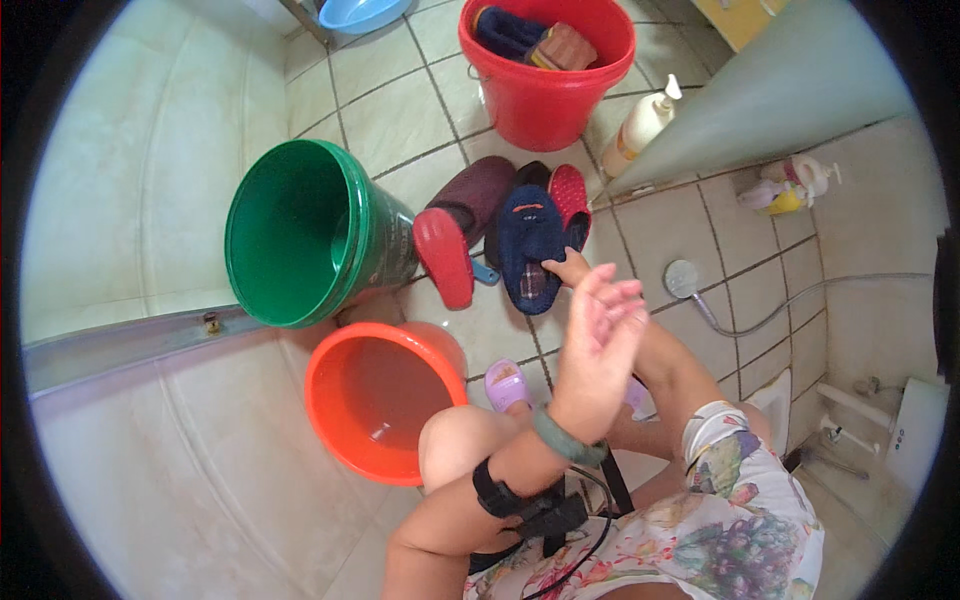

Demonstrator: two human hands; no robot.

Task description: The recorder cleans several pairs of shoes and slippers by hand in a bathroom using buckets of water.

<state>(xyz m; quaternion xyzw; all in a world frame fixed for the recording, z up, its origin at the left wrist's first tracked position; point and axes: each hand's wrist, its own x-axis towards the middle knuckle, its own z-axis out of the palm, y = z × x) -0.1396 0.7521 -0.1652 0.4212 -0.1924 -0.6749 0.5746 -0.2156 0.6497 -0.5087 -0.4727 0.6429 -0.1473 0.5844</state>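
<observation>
My right hand (570,267) grips the edge of a dark blue slipper (532,225) with a plaid lining, just above the tiled floor. In front of my right arm, my left hand (603,330) is raised with its fingers loosely apart and nothing in it. A green bangle and a black strap are on that arm. Around the blue slipper lie a purple slipper (480,190), a red slipper sole (443,258) and a dotted red slipper (570,195). A flat blue piece (485,272) lies between the soles, the rest of it hidden.
A green bucket (345,185) lies tipped toward me at left. Nearer is an orange bucket (330,440) holding cloudy water. A red bucket (530,105) with slippers inside stands ahead, near a pump bottle (640,125). A shower head (682,278) lies right; a blue basin (362,12) sits far back.
</observation>
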